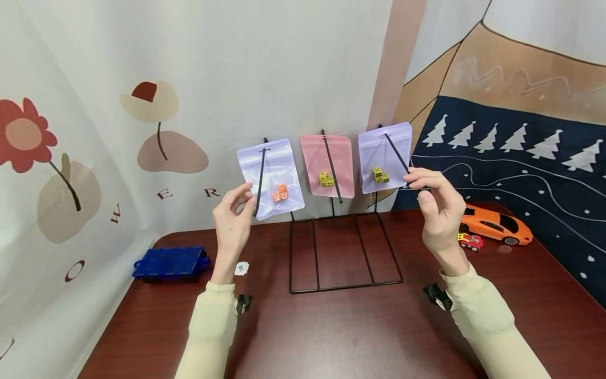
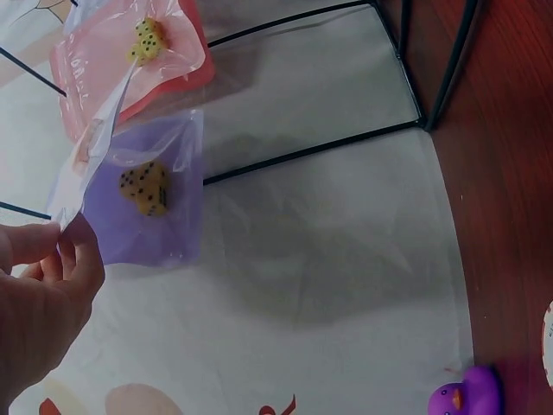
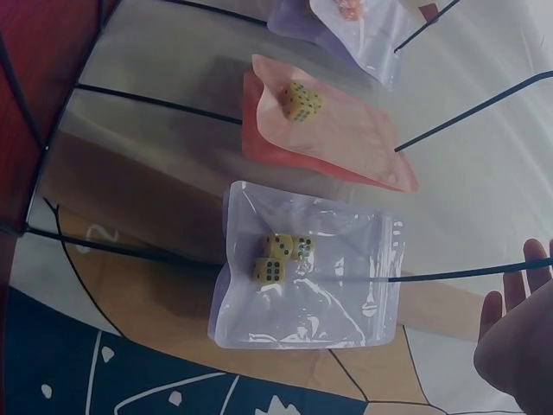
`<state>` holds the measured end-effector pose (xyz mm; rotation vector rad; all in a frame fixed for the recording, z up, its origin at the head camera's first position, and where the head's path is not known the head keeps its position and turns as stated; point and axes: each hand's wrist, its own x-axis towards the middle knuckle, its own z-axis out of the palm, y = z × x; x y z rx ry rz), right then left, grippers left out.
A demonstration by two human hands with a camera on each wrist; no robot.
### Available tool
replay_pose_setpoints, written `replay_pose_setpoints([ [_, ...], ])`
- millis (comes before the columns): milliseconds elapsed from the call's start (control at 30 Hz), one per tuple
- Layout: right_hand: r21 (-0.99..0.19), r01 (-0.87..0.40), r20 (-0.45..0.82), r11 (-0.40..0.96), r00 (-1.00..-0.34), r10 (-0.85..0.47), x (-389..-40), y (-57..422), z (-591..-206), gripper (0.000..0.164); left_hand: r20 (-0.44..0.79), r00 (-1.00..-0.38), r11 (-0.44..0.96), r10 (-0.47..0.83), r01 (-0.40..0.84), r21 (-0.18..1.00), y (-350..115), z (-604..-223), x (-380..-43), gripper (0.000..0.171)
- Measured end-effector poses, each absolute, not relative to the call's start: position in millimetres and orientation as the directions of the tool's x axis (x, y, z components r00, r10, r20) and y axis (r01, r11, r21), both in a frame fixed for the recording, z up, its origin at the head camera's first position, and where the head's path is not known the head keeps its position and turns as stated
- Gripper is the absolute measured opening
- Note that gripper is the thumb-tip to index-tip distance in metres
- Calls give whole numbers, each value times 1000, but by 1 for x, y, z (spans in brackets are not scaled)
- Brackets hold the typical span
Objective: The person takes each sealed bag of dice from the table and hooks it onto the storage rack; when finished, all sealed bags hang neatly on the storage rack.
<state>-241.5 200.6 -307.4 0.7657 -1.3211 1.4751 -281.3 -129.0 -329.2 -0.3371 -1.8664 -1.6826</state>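
Observation:
A black wire rack [image 1: 345, 288] holds zip pouches on its hooks. My left hand [image 1: 234, 216] pinches a lavender pouch [image 1: 265, 181] with orange dice [image 1: 280, 193] at the left hook. Behind it, in the left wrist view, hangs a purple pouch [image 2: 186, 242] with yellow dice [image 2: 145, 188]. A pink pouch [image 1: 312, 158] with yellow dice [image 1: 326, 179] is on the middle hook. The right hook [image 1: 396, 151] bears a lavender pouch [image 1: 371, 147] with yellow dice [image 1: 381, 175]. Beside that hook's front end is my right hand [image 1: 440, 210], its thumb and fingers apart.
On the brown table [image 1: 341, 331], a blue toy flatbed [image 1: 170, 261] stands at left, near a small white disc [image 1: 241, 268]. At right are an orange toy car [image 1: 497, 223] and a small red toy vehicle [image 1: 471, 241]. A purple rubber duck [image 2: 471, 393] shows in the left wrist view.

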Motion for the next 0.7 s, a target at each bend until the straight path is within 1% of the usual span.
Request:
replay_pose_setpoints([
  [100,-350,-934,911,65,-324,254,-241,201,-307,37,578,-791,157,-201,557,816,-132,-336,-289,29],
  [267,-345,-936,912,70,-317,261,-240,202,-307,37,581,-788,148,-205,562,814,-133,-340,-292,29],
  [400,-340,-938,913,69,-312,264,-240,203,-306,37,571,-790,130,-221,556,821,-131,-335,-287,30],
  [567,-353,-933,911,70,-326,254,-239,206,-307,39,582,-785,135,-213,566,813,-128,-326,-278,32],
  [700,-360,-931,910,63,-335,244,-238,207,-307,41,577,-785,158,-228,555,817,-132,-329,-280,30],
])
